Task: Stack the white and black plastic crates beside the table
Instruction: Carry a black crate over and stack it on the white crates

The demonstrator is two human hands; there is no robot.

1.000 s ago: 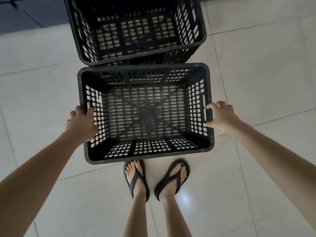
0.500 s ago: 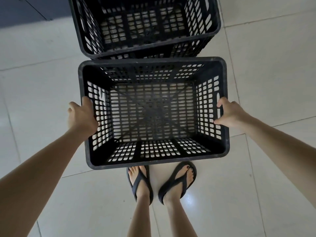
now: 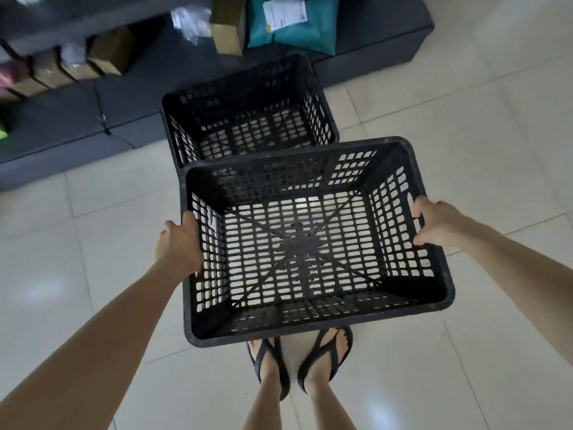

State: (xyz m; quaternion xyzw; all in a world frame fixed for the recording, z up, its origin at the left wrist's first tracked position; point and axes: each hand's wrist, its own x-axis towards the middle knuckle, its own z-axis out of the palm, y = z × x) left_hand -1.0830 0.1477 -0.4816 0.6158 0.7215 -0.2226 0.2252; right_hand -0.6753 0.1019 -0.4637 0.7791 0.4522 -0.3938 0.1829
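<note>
A black slatted plastic crate (image 3: pixel 310 330) hangs in the air in front of me, above my feet. My left hand (image 3: pixel 179 243) grips its left wall through the handle slot. My right hand (image 3: pixel 434 223) grips the right wall the same way. A second black crate (image 3: pixel 248 97) stands on the tiled floor just beyond, its near edge hidden behind the held one. It seems to sit on another crate of the same kind. No white crate is in view.
A low dark platform (image 3: pixel 387 35) runs along the far side and carries cardboard boxes (image 3: pixel 229 23), a teal parcel (image 3: pixel 294 23) and plastic-wrapped items (image 3: pixel 192 20). Pale floor tiles (image 3: pixel 480 135) lie open to the left and right. My feet in black flip-flops (image 3: pixel 325 358) are below the crate.
Both hands have lifted the near crate off the floor and closer to me. The view has tilted up, so the dark platform with its parcels now shows.
</note>
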